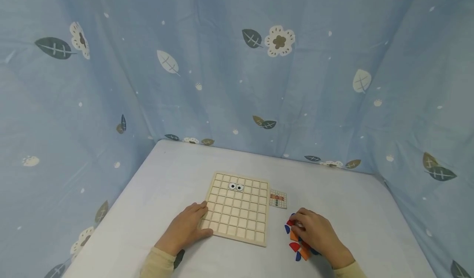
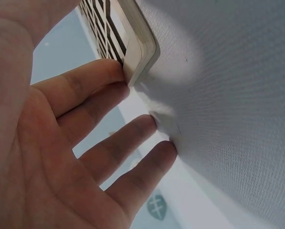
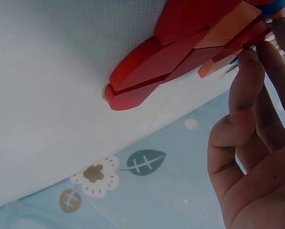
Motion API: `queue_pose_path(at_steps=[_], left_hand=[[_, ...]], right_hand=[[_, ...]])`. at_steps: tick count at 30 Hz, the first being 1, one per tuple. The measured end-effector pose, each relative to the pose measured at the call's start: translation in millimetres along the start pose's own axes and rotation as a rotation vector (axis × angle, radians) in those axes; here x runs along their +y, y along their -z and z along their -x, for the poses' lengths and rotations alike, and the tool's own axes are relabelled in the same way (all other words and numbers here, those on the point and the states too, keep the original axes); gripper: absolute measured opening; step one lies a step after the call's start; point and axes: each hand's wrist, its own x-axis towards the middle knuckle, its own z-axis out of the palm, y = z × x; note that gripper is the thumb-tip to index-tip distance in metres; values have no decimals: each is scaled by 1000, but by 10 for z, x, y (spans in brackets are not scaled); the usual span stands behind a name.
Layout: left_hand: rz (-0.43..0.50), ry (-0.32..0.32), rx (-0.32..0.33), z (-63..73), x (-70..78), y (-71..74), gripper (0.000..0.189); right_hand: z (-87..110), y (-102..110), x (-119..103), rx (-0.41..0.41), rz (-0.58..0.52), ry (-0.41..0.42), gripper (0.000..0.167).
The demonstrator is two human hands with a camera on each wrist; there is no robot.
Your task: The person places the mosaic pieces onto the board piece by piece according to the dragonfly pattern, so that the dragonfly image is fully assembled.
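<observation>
A square wooden grid board (image 1: 234,210) lies on the table, with two white eye pieces (image 1: 235,186) in its upper cells. At its left edge rests my left hand (image 1: 187,226), thumb by the near corner. The left wrist view shows that hand's fingers stretched out, two fingertips against the board's rim (image 2: 140,52). Right of the board, my right hand (image 1: 317,232) reaches over a small pile of red (image 1: 294,247), orange (image 1: 305,253) and blue (image 1: 286,229) pieces. Its bent fingertips are among them; whether they pinch one I cannot tell. Red pieces (image 3: 142,67) overlap beside those fingers.
A small pattern card (image 1: 278,199) with a coloured figure on a grid lies against the board's right side. White cloth covers the table (image 1: 207,156). Blue curtains (image 1: 222,64) with leaves and flowers hang behind and at both sides.
</observation>
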Motion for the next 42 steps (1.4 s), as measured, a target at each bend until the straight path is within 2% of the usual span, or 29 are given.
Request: queue_pose_path(at_steps=[10, 15, 18, 25, 29, 33, 42], left_hand=[[13, -1, 2, 12, 9, 22, 75], [11, -14, 6, 15, 21, 34, 75], [6, -15, 7, 12, 23, 36, 75], [11, 2, -2, 11, 13, 27, 76], [15, -1, -4, 20, 17, 36, 75], [18, -6, -2, 16, 11, 31, 75], [18, -11, 0, 1, 1, 15, 75]], right_hand=[[-10, -2, -17, -18, -3, -18, 19], [-13, 6, -10, 15, 14, -2, 21], [-11, 8, -8, 79, 7, 41, 23], [-52, 8, -54, 280, -59, 202, 28], [-123, 18, -126, 365, -110, 299, 31], [-208, 34, -211, 404, -146, 373, 32], [-416, 46, -424, 426, -162, 449, 36]])
